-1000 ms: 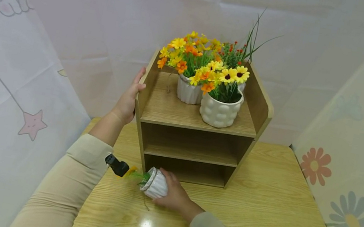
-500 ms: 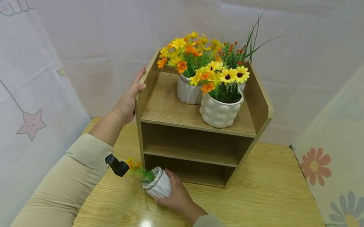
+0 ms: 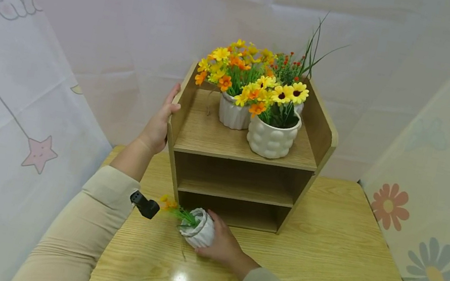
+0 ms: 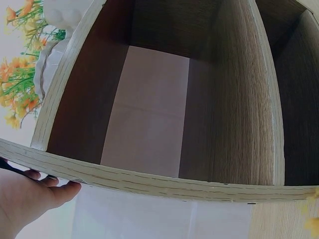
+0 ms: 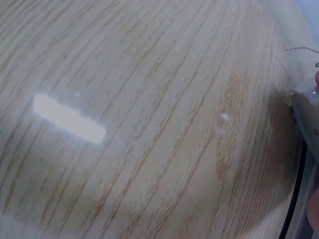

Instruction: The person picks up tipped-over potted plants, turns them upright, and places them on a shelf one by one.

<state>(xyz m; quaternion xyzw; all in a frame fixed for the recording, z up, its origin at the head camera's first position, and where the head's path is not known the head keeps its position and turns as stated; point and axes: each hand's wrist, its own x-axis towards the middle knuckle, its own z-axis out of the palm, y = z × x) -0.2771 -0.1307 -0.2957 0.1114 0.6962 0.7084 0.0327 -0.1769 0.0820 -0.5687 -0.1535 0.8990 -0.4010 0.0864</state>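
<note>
My right hand (image 3: 222, 241) grips a small white ceramic flowerpot (image 3: 200, 231) by its side and base. The pot is tilted, its mouth facing left, close over the table in front of the bottom compartment. Green stems (image 3: 184, 214) and orange-yellow flowers (image 3: 168, 203) lean out of it to the left. My left hand (image 3: 157, 123) rests against the outer left side of the small wooden shelf (image 3: 244, 156), near its top; in the left wrist view its fingertips (image 4: 65, 193) touch that panel. The right wrist view catches only a sliver of the hand and pot.
On the shelf top stand a white pot (image 3: 233, 113) of yellow and orange flowers, a bumpy white pot (image 3: 271, 138) with sunflowers, and a partly hidden red-flowered plant (image 3: 288, 66). The wooden table (image 3: 343, 262) meets printed cloth walls at its sides.
The right hand has shifted slightly right with the flowerpot, whose mouth now turns more upward and toward the camera. The left hand and the shelf have stayed put.
</note>
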